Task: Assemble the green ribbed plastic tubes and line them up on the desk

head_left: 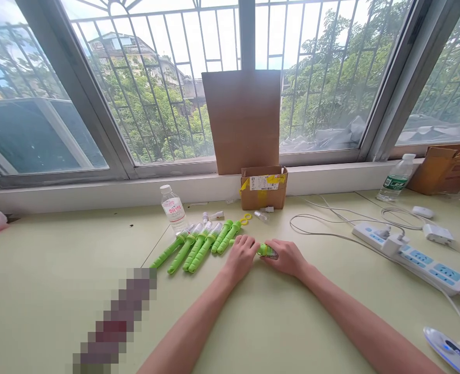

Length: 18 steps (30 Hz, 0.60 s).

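Over the table, my two hands hold one green plastic stick (268, 251) between them. My left hand (242, 255) is closed around its green handle, most of which is hidden by the fingers. Wrapped around the other end is my right hand (285, 256), where a bit of green and a clear ridged part show. To the left lie several similar green sticks (201, 250) with spiral-grooved handles, some with clear caps. Two yellow rings (245, 218) rest just beyond my left hand. Near them are small clear plastic pieces (261, 216).
A water bottle (174, 212) stands behind the sticks. A small cardboard box (264, 195) sits by the window ledge, with a cardboard sheet (245, 122) upright behind it. On the right are a power strip (417, 259), cables, another bottle (396, 179) and a lit white device (450, 350).
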Motion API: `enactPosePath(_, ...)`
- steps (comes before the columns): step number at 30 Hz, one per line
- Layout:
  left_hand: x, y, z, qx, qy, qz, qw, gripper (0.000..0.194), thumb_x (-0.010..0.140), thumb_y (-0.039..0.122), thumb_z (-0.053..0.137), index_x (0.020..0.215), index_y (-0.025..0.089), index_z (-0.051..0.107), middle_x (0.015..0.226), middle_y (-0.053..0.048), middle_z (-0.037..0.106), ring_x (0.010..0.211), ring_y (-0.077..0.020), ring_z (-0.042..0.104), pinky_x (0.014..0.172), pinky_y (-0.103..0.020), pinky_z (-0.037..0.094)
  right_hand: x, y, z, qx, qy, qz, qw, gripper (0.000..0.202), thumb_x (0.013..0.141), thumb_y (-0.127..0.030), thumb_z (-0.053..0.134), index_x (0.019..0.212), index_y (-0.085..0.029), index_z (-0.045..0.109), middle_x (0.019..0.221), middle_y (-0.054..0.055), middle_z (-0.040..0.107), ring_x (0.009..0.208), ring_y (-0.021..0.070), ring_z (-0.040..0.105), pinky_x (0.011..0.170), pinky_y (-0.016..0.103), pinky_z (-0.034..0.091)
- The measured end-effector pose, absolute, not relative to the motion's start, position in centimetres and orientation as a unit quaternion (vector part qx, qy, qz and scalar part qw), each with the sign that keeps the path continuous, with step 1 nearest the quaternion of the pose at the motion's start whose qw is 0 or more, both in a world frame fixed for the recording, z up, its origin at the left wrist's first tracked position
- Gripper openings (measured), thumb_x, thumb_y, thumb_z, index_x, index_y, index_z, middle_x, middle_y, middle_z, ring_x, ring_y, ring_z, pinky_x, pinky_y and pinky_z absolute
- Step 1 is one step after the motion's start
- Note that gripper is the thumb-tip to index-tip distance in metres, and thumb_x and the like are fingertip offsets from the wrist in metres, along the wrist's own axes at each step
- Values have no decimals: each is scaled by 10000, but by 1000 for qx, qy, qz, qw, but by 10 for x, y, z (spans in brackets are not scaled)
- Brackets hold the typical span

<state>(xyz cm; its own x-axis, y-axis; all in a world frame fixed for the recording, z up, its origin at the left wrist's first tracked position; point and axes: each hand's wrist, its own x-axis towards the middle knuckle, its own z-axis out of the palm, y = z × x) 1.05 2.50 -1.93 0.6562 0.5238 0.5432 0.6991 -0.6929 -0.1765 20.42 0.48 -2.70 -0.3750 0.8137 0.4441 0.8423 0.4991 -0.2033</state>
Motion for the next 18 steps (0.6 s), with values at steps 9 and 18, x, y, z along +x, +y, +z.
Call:
enactPosePath(9, 12, 25, -17, -880, -389, -219, 164, 165, 831, 161, 479, 986, 181, 533, 921, -61, 570, 868, -222, 489, 796, -363, 388, 210, 9, -25, -507, -820, -91, 249, 255, 837, -425, 547, 964, -216, 618, 821, 42, 653, 722, 166, 575, 551, 247, 280)
enactPosePath(18, 7, 28, -19, -885, -354, -232, 194, 161, 851, 87, 433, 900, 190, 548, 903, -42, 572, 838, -190, 482, 830, -338, 375, 209, 6, -24, -508, -824, -19, 250, 300, 839, -488, 512, 745, -207, 563, 649, -2, 609, 539, 123, 483, 517, 239, 249)
